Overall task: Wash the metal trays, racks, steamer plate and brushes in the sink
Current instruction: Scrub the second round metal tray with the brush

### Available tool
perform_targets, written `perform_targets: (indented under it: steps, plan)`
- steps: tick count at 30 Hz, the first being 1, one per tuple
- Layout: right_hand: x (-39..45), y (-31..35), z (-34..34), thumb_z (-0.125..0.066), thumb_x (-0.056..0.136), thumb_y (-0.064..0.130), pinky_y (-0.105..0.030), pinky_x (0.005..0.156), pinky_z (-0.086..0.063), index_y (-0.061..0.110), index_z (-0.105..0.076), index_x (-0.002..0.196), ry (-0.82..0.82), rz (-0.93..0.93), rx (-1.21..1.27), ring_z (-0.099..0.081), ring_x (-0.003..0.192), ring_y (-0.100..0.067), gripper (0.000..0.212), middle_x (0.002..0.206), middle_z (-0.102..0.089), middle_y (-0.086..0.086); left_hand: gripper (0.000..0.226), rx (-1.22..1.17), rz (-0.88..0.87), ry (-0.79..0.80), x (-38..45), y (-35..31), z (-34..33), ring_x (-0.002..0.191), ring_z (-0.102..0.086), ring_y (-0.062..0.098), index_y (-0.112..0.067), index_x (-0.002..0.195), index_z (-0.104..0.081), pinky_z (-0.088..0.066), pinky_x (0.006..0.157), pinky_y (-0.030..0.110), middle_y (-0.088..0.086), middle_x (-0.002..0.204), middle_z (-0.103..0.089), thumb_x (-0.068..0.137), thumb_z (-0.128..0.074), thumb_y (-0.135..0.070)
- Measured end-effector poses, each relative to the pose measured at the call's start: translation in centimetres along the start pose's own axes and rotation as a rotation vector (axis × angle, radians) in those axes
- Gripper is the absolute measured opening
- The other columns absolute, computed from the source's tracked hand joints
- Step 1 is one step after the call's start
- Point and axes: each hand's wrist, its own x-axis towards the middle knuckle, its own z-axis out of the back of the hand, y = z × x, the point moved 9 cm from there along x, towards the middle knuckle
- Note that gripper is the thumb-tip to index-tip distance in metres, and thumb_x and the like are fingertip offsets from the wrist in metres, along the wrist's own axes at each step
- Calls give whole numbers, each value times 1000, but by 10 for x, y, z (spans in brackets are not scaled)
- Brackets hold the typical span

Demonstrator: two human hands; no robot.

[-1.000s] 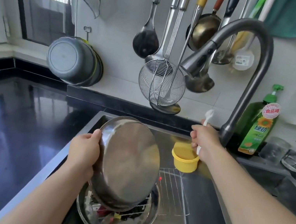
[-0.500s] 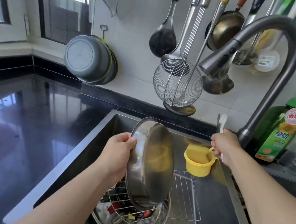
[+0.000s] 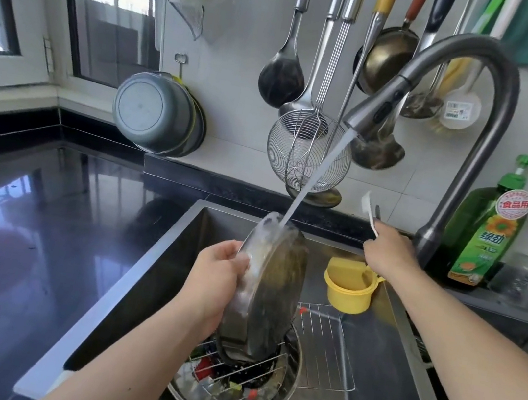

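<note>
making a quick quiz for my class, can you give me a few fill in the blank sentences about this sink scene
1. Water from the faucet lands on the round metal tray gripped by the ____ hand.
2. The right hand holds a ____ brush near the faucet base.
3. The cup hanging inside the sink is ____.
4. The bottle behind the faucet is ____.

Missing words: left; white; yellow; green

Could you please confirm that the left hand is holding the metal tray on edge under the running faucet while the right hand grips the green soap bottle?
Not quite. The head view shows the right hand gripping a white brush beside the faucet, not the soap bottle, which stands untouched behind it. The rest holds: the left hand holds the tray on edge under the water.
</note>
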Motion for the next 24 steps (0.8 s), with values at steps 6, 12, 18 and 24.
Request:
perform_targets:
  steps: [6,12,18,24]
  plan:
    - [-2,4,12,-37,107,39,-31,59,-48,35,-46,146,-10,33,-446,-59,79,-24,40,100,-62,-6,38,22,45,-175,5,2,26,45,-40,19,-14,65,-56,-32,44,30,8,61,-43,103,-51,-9]
    - [3,6,25,-33,107,47,-28,53,-35,28,-54,139,3,-10,-438,-51,74,-25,43,97,-57,-8,39,6,104,-260,2,-2,48,37,-42,22,-14,66,-56,-36,40,26,5,49,-45,104,-57,-21]
    - [-77,34,17,-25,109,30,-39,69,-52,25,-51,142,70,218,-303,-60,83,-32,42,96,-64,-11,36,34,71,-127,-2,-11,34,42,-40,20,-12,68,-57,-34,39,26,10,59,-45,104,-56,-13]
    - [-200,101,16,-46,107,25,-29,58,-50,60,-30,149,201,549,139,-51,69,-8,56,86,-51,10,22,37,29,54,-16,-13,1,74,-70,26,-3,107,-73,-55,64,33,13,90,-76,99,-54,7]
